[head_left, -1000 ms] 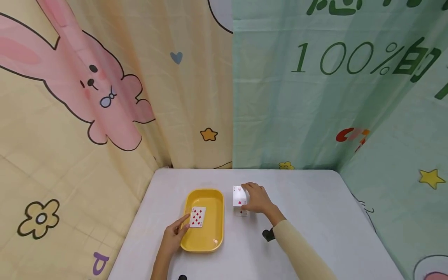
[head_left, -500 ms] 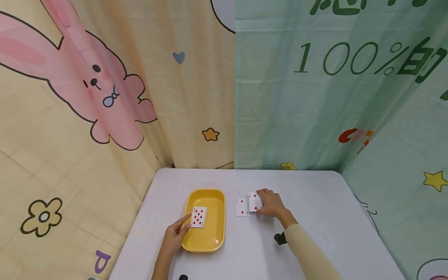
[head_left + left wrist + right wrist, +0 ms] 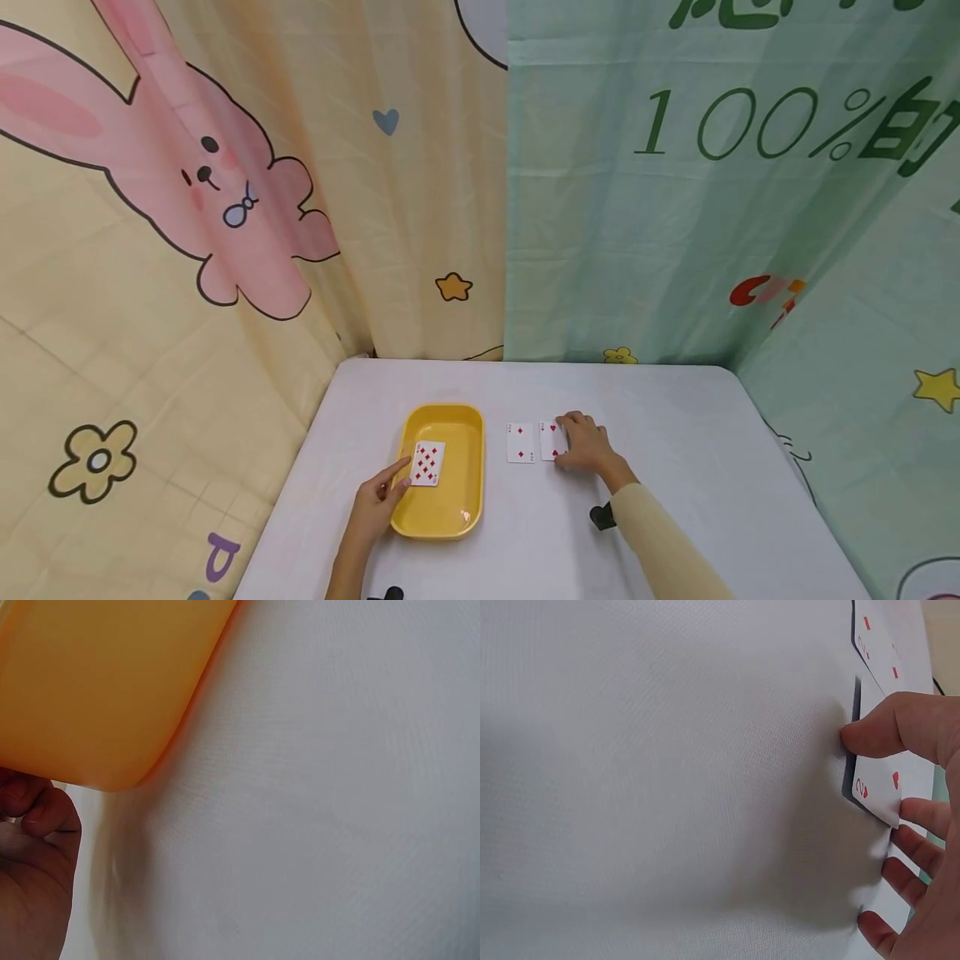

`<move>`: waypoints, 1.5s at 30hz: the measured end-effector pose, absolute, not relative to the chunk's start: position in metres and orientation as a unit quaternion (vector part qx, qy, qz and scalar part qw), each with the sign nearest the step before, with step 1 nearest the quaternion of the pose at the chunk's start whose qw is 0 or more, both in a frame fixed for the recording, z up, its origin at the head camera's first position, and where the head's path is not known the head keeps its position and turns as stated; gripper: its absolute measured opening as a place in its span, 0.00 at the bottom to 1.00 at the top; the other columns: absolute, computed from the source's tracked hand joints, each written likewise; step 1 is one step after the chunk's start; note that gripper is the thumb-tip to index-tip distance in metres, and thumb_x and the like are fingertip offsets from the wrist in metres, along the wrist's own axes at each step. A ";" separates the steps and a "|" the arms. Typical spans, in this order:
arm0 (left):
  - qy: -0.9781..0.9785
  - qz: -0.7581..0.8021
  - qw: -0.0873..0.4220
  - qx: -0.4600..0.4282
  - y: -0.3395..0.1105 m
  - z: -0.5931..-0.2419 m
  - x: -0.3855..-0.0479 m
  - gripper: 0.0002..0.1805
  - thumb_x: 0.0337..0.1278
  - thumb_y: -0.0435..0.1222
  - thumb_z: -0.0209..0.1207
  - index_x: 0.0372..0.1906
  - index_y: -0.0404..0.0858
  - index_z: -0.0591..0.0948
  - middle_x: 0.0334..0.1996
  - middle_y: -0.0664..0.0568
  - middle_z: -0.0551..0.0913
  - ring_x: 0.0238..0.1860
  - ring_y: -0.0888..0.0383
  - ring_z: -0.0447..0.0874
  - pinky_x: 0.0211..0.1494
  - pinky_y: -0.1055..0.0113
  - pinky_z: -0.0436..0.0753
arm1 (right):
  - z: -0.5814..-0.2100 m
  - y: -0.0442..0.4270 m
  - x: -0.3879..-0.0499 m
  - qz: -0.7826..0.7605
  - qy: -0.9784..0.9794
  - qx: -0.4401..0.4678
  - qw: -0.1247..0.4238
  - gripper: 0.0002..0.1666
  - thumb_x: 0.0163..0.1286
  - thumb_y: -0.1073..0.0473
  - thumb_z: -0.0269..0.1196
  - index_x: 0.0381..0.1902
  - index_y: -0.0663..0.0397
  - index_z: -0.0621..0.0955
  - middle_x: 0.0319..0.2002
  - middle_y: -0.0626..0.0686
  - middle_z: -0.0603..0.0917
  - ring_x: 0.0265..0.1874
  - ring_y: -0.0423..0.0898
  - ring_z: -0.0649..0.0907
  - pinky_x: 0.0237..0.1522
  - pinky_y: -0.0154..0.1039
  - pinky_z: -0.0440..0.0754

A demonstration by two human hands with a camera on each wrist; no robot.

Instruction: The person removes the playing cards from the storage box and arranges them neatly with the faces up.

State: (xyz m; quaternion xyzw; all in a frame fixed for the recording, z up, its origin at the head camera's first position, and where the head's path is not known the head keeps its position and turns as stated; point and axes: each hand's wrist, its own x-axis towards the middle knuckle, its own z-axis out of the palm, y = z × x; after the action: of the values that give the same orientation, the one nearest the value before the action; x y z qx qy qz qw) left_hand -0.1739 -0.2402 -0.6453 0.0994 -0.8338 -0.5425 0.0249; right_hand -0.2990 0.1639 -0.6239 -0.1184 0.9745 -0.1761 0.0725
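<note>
Inside the yellow tray (image 3: 457, 492) a playing card with several red diamonds (image 3: 428, 463) faces up. My left hand (image 3: 371, 506) reaches over the tray's left rim, thumb and index tips at the card's left edge. In the left wrist view the left hand (image 3: 34, 862) shows curled fingers against the tray's outer side; the thumb is hidden. To the tray's right, my right hand (image 3: 590, 450) holds a two of hearts (image 3: 551, 442) by its edges, low over the table. In the right wrist view a dark gap shows beneath the two of hearts (image 3: 877, 784). Beside it lies a two of diamonds (image 3: 521, 443).
A white-covered table (image 3: 675, 467) carries everything. Patterned curtains (image 3: 600, 250) stand behind its far edge and at both sides. A black wrist device (image 3: 602, 517) sits by the right forearm, and another black device (image 3: 393, 592) by the left.
The right hand has moved right and nearer with the two of hearts, uncovering the two of diamonds, and has lowered it beside that card. The left hand stays put.
</note>
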 end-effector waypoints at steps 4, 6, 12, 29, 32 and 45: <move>-0.831 -0.547 0.021 0.099 -0.240 -0.646 -0.174 0.23 0.67 0.39 0.66 0.65 0.52 0.83 0.52 0.45 0.79 0.27 0.62 0.64 0.27 0.75 0.69 | -0.627 0.165 -0.301 -0.173 0.976 -0.113 0.074 0.49 0.48 0.50 0.73 0.70 0.54 0.74 0.67 0.59 0.72 0.66 0.61 0.71 0.63 0.68 0.69; -0.831 -0.547 0.022 0.099 -0.240 -0.646 -0.174 0.23 0.67 0.39 0.66 0.65 0.52 0.83 0.54 0.45 0.79 0.27 0.62 0.64 0.27 0.74 0.70 | -0.628 0.165 -0.301 -0.172 0.976 -0.113 0.075 0.50 0.47 0.49 0.72 0.70 0.54 0.74 0.68 0.60 0.72 0.66 0.62 0.71 0.64 0.69 0.69; -0.830 -0.546 0.015 0.112 -0.238 -0.644 -0.174 0.23 0.68 0.39 0.65 0.66 0.54 0.82 0.52 0.46 0.79 0.29 0.60 0.66 0.27 0.74 0.71 | -0.624 0.165 -0.301 -0.173 0.975 -0.115 0.081 0.52 0.46 0.49 0.71 0.73 0.54 0.72 0.69 0.61 0.71 0.67 0.62 0.70 0.64 0.70 0.68; -0.832 -0.544 0.020 0.107 -0.240 -0.645 -0.175 0.22 0.69 0.39 0.65 0.66 0.54 0.82 0.55 0.46 0.79 0.31 0.59 0.66 0.28 0.74 0.71 | -0.623 0.166 -0.298 -0.199 0.971 -0.103 0.079 0.48 0.58 0.47 0.71 0.74 0.54 0.70 0.71 0.62 0.71 0.70 0.61 0.71 0.67 0.69 0.66; -0.832 -0.545 0.022 0.100 -0.241 -0.644 -0.176 0.22 0.68 0.39 0.65 0.66 0.52 0.82 0.53 0.46 0.79 0.31 0.59 0.66 0.28 0.74 0.70 | -0.621 0.165 -0.299 -0.199 0.972 -0.105 0.062 0.48 0.60 0.44 0.71 0.74 0.55 0.69 0.71 0.62 0.71 0.71 0.61 0.71 0.68 0.69 0.66; -0.832 -0.546 0.015 0.095 -0.242 -0.644 -0.175 0.23 0.68 0.39 0.65 0.66 0.52 0.82 0.53 0.46 0.80 0.27 0.62 0.64 0.27 0.74 0.69 | -0.591 0.143 -0.292 -0.246 0.961 -0.128 0.015 0.47 0.61 0.43 0.72 0.74 0.52 0.70 0.73 0.59 0.71 0.74 0.58 0.68 0.72 0.65 0.63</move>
State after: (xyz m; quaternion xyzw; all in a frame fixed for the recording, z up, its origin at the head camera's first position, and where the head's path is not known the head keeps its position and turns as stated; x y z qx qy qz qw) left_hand -0.1745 -0.2419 -0.6439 0.0952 -0.8321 -0.5462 0.0145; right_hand -0.2919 0.1426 -0.5913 -0.1280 0.9606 -0.2462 0.0150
